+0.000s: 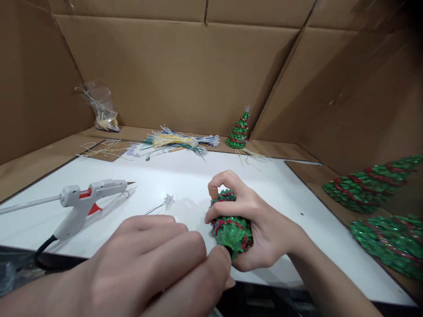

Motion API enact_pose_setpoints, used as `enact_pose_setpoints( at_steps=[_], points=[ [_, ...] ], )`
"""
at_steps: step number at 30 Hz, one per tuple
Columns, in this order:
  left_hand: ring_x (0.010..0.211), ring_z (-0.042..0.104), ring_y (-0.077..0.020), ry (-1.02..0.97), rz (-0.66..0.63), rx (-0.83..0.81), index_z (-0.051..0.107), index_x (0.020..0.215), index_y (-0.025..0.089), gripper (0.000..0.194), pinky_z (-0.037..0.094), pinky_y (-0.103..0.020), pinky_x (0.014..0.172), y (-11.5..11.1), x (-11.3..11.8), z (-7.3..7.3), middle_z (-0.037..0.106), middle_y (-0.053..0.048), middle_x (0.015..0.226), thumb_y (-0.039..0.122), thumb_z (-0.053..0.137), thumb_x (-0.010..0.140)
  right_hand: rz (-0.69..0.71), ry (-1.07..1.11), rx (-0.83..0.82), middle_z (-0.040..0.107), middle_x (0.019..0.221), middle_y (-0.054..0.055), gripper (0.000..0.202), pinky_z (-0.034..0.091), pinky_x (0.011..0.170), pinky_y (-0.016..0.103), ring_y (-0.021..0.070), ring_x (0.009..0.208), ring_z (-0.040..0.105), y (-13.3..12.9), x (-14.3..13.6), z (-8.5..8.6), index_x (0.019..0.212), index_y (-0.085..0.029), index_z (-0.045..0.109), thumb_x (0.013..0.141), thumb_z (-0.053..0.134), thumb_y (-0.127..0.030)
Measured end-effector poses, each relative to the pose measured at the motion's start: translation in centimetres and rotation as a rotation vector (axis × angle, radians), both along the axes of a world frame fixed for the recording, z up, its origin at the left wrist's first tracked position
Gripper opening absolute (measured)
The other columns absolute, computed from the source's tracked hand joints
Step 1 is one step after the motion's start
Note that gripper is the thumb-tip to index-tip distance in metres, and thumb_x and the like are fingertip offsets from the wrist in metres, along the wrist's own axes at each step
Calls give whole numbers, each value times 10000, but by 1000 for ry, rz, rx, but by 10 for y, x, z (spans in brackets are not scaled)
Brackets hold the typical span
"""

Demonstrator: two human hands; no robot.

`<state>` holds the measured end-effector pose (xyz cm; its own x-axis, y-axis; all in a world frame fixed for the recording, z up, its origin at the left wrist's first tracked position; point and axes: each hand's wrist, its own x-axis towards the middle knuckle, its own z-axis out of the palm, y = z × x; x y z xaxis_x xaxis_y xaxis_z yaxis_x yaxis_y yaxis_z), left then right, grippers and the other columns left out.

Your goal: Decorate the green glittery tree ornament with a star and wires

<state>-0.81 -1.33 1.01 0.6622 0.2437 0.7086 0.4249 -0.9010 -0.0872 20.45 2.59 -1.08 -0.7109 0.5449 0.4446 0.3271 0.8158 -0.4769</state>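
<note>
"Right hand (pixel 253 209)?"
"Mine's gripping a green tree (pixel 233 233), red trim, over the worktop (pixel 194 176)."
"Left hand (pixel 158 264)?"
"Fingers curled, fingertips at the tree's near end. Can't tell if they're pinching anything."
"Around?"
"Clear star (pixel 168 201) just beyond my left hand, glue gun (pixel 87 200) left of it. Wire bundles (pixel 178 141) well ahead of both hands."
</note>
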Motion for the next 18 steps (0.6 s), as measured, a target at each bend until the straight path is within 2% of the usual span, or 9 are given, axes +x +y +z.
enact_pose_setpoints(
  at_steps=[3, 8, 14, 18],
  points=[
    [449, 433, -57, 30, -40, -49, 597, 912, 187, 71, 333, -225, 455, 0, -4, -1, 577, 55, 613, 241, 562, 884, 1, 2, 3, 374, 937, 52, 288, 440, 749, 359, 211, 903, 432, 0, 0, 0, 768, -187, 613, 506, 702, -268],
    [460, 446, -76, -56, 10, -185, 567, 916, 209, 105, 357, -236, 486, -5, -7, -12, 576, 56, 607, 271, 612, 844, 0, 5, 0, 371, 935, 55, 267, 439, 752, 354, 202, 893, 431, 0, 1, -1, 760, -171, 625, 527, 686, -286],
    [516, 504, -85, -7, -1, -125, 581, 925, 190, 112, 395, -244, 524, -7, -5, -11, 611, 28, 656, 251, 488, 925, 5, 7, 0, 375, 936, 56, 263, 436, 757, 354, 203, 899, 432, 0, 1, 0, 758, -167, 628, 523, 679, -272],
    [534, 522, -85, -11, 19, -67, 581, 931, 188, 118, 412, -248, 549, -7, -4, -10, 632, 22, 693, 234, 472, 931, 6, 7, -1, 376, 940, 55, 273, 433, 757, 358, 210, 910, 430, 0, 0, 1, 764, -176, 625, 513, 683, -267]
  ],
)
